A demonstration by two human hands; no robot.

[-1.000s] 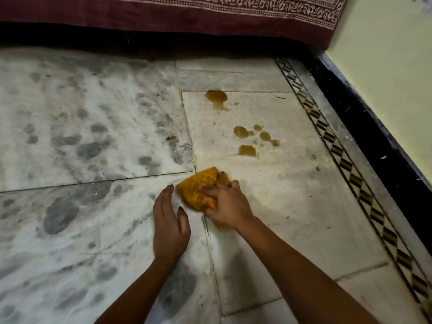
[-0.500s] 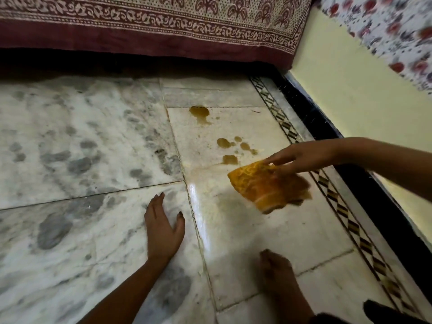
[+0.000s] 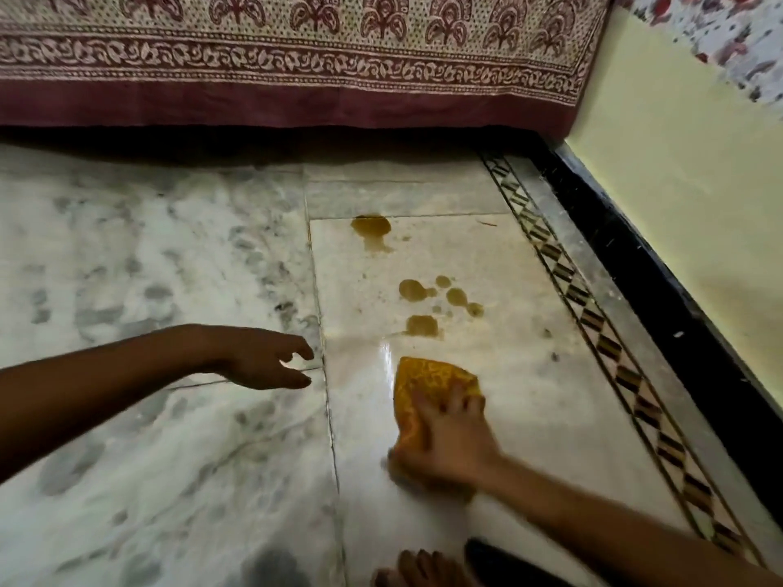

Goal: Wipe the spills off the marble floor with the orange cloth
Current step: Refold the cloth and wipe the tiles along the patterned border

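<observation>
Marble floor (image 3: 169, 459) below a printed bedspread (image 3: 296, 57): brown spills (image 3: 420, 324) lie beyond the orange cloth (image 3: 428, 381), pressed down by the right hand (image 3: 449, 438), fingers spread. Left hand (image 3: 271, 360) hovers relaxed, holding nothing.

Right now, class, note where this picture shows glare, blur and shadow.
Head view: glare streaks the marble floor beyond the orange cloth; the right hand pressing it is motion-blurred; deep shadow lies beneath the printed bedspread; the floral fabric top right is smeared.
</observation>
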